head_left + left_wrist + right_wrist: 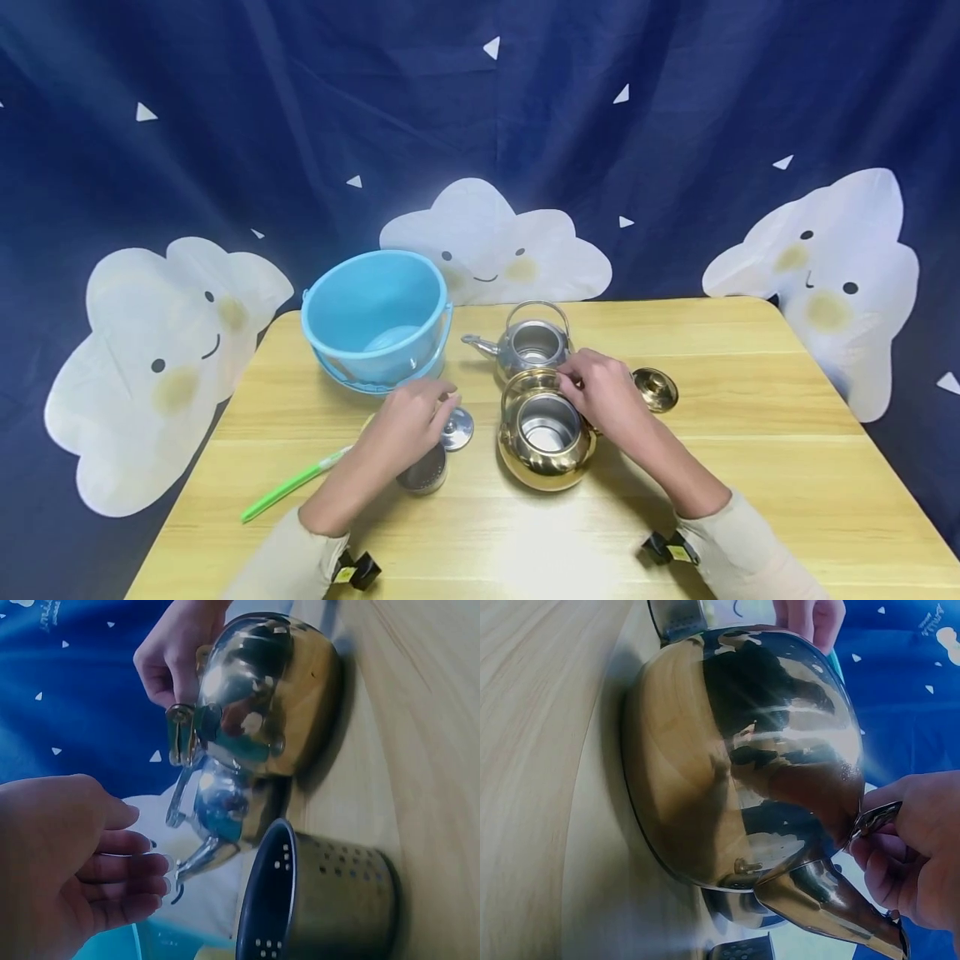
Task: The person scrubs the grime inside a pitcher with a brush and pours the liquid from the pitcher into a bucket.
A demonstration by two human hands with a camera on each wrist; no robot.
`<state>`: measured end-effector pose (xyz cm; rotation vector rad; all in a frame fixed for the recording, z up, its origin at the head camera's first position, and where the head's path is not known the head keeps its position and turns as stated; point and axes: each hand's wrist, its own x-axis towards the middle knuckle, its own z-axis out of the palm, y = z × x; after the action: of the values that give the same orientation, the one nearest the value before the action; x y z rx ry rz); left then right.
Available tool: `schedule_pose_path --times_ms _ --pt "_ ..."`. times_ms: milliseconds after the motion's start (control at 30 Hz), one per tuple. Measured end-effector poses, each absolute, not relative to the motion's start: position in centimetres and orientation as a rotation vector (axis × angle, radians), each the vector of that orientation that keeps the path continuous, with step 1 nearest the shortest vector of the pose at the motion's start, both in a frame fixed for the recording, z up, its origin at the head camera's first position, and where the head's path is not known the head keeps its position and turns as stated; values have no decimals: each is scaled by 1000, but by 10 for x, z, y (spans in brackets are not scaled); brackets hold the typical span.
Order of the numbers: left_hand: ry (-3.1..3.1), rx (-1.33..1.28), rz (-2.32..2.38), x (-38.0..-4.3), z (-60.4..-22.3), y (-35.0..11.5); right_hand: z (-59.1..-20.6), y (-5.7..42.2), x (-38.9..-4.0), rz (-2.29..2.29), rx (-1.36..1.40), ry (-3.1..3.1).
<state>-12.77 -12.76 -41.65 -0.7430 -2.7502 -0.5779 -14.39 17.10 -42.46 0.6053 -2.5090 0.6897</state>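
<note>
A shiny gold teapot (550, 467) stands lidless on the table, its metal interior showing. My right hand (606, 393) pinches the teapot's hoop handle near its spout side; the right wrist view shows thumb and fingers around the handle (876, 819). Behind it, a smaller silver teapot (517, 354), also lidless, points its spout left. My left hand (411, 421) hovers with relaxed fingers, holding nothing. Below that hand is a perforated metal cup (337, 900), partly hidden in the head view. Close by its fingertips lies a silver lid (458, 432).
A light blue bucket (375, 354) stands at the back left. A tool with a green handle (281, 493) lies at the left, its far end hidden behind my left arm. The gold lid (656, 390) rests right of the teapots. A dark blue curtain (480, 108) hangs behind the table.
</note>
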Motion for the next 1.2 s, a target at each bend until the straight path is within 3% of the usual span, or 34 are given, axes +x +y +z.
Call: schedule_pose_path --times_ms 700,1200 --pt "-2955 -797 -851 -147 -420 -73 -422 173 -144 698 615 -2548" --pt "-2920 -659 -1123 -153 -418 -52 -420 176 -143 743 601 -2612"
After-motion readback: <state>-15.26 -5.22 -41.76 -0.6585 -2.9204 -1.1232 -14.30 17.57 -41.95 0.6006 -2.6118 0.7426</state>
